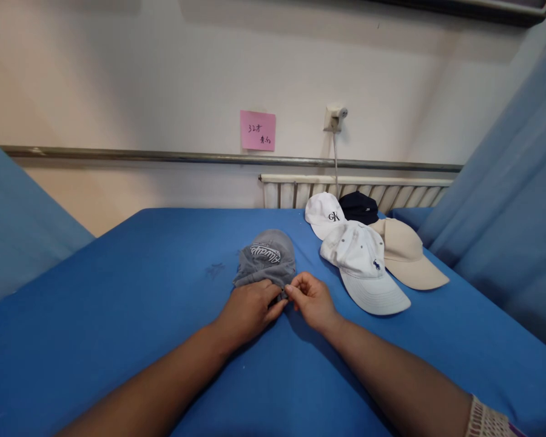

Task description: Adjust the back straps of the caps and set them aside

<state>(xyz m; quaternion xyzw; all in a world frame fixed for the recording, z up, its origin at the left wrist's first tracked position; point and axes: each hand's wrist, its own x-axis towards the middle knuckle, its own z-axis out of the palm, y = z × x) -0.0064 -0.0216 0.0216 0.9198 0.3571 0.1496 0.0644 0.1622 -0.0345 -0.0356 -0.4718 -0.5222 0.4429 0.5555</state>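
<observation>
Fingers of the left hand [253, 303] and right hand [316, 301] pinch the near edge of a gray "Always" baseball cap [266, 255]; too weak a grip could let fabric slip.

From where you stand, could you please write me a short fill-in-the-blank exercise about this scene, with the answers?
1. The left hand and right hand both touch the baseball cap colored ____.
2. The color of the paper note above the metal rail is ____.
3. Altogether, the number of caps in view is ____.
4. A patterned cuff shows on the ____ arm.

Missing words: gray; pink; five; right.
</observation>
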